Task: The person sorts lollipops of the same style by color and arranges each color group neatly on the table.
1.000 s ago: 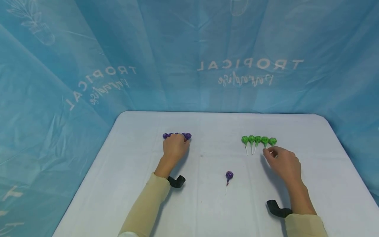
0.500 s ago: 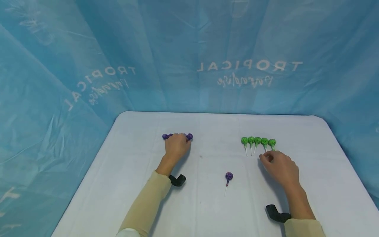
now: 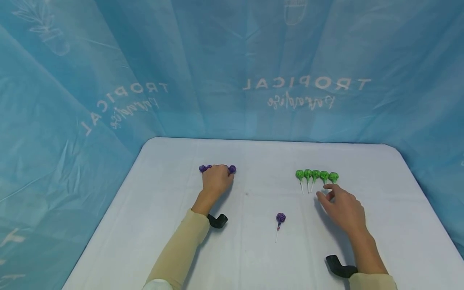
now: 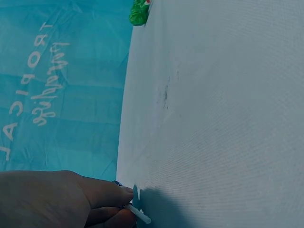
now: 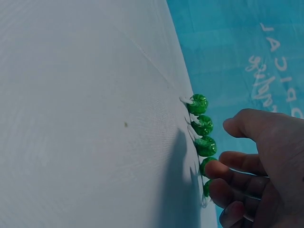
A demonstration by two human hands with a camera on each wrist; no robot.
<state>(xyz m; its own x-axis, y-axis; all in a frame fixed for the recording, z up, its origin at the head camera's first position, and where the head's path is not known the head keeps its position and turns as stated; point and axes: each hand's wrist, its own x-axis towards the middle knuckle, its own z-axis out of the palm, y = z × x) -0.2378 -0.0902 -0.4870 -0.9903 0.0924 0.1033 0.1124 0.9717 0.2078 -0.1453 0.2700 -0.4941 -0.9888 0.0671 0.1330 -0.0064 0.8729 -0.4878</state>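
Note:
At the back left of the table, my left hand (image 3: 216,180) covers the middle of a row of purple lollipops (image 3: 232,169). The left wrist view has its thumb and fingers pinching the white stick (image 4: 140,214) of one lollipop, whose head is mostly hidden. Several green lollipops (image 3: 315,175) lie side by side at the back right, sticks toward me. My right hand (image 3: 344,207) hovers just in front of them, thumb and fingers apart and holding nothing, as the right wrist view also shows. One purple lollipop (image 3: 280,218) lies alone between the hands, nearer to me.
A white cloth covers the table (image 3: 261,266), which has rounded back corners. Blue printed curtains (image 3: 217,108) hang right behind and along its sides. A black curved piece sticks out from each wrist, the right one (image 3: 338,266) close over the cloth.
My right hand has drawn back slightly from the green lollipops, its thumb and fingers spreading apart. The left hand has shifted slightly right, with the rightmost purple lollipop.

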